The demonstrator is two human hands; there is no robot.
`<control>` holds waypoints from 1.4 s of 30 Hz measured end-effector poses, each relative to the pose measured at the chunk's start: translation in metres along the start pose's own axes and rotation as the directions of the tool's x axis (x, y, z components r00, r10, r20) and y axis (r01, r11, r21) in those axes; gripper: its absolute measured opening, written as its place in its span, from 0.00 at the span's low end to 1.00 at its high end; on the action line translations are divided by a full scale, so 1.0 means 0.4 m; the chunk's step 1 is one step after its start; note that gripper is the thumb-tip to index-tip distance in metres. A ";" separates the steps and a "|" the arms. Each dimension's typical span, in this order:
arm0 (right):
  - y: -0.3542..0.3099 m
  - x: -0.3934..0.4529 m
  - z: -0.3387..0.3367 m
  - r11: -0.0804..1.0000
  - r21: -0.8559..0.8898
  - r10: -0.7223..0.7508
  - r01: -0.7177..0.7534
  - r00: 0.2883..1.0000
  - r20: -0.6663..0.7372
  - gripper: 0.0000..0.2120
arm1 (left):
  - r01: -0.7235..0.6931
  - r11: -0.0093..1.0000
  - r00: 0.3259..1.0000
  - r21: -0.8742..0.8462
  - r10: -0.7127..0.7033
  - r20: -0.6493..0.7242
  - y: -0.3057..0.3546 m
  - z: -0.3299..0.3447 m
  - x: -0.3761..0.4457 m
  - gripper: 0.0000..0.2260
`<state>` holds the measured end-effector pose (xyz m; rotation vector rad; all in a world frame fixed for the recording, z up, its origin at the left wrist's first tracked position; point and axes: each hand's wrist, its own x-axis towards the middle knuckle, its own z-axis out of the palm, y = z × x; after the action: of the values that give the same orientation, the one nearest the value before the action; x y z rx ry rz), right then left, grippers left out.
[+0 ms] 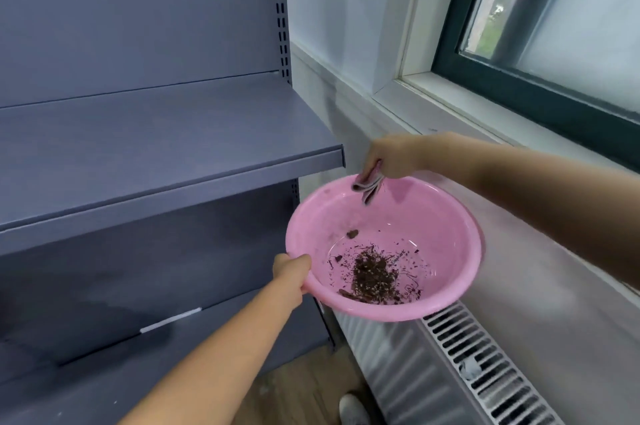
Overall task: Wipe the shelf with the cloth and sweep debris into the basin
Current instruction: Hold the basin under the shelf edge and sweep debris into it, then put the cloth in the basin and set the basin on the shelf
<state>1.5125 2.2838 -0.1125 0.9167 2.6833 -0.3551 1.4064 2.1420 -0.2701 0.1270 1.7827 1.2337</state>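
At the right-hand end of the grey metal shelf, we hold the round pink plastic basin in the air just off the shelf's corner and slightly below its front lip, not touching it.

Hands:
- Our left hand grips the basin rim at its 9 o'clock, fingers curled under the lip with the thumb on top.
- Our right hand sits at the basin's 12 o'clock, fingers closed around a small folded grey cloth. The cloth hangs down past the rim into the bowl.

Contents: a pile of dark brown crumbly debris lies at the bottom of the basin, toward its 6 o'clock, with loose flecks scattered around it and one separate lump near 10 o'clock.

Progress: we judge the sweep of this shelf level largely complete. The visible shelf surface shows no crumbs, and the debris is in the basin. The cloth's position over the bowl suggests we are shaking off or dropping the last particles.

Remaining: the left part of this shelf lies outside the view, so we cannot confirm it. The lower grey shelf at 7 o'clock is in shadow, and its condition cannot be determined.
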 end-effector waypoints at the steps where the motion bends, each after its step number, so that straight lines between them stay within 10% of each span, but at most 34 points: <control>1: -0.015 -0.025 0.012 1.000 0.019 0.018 -0.018 1.000 0.001 0.12 | -0.014 0.999 0.999 0.035 0.013 0.035 -0.008 -0.008 -0.026 0.09; 18: -0.136 -0.385 -0.110 0.953 -0.092 0.271 -0.287 0.950 -0.156 0.12 | -0.285 0.949 0.887 0.131 0.210 0.411 0.152 -0.033 -0.337 0.19; 30: -0.255 -0.377 -0.309 0.977 -0.042 0.172 -0.211 0.883 -0.436 0.16 | -0.465 0.885 0.872 0.025 0.453 0.183 0.452 -0.171 -0.347 0.23; 42: -0.289 -0.222 -0.310 0.996 -0.014 0.073 -0.084 0.929 -0.362 0.16 | -0.423 0.906 0.906 -0.002 0.423 0.004 0.527 -0.256 -0.276 0.17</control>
<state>1.4846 2.1854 0.0493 1.1783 2.9575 -0.1380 1.3106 2.1155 -0.0308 0.5412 1.8065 1.5351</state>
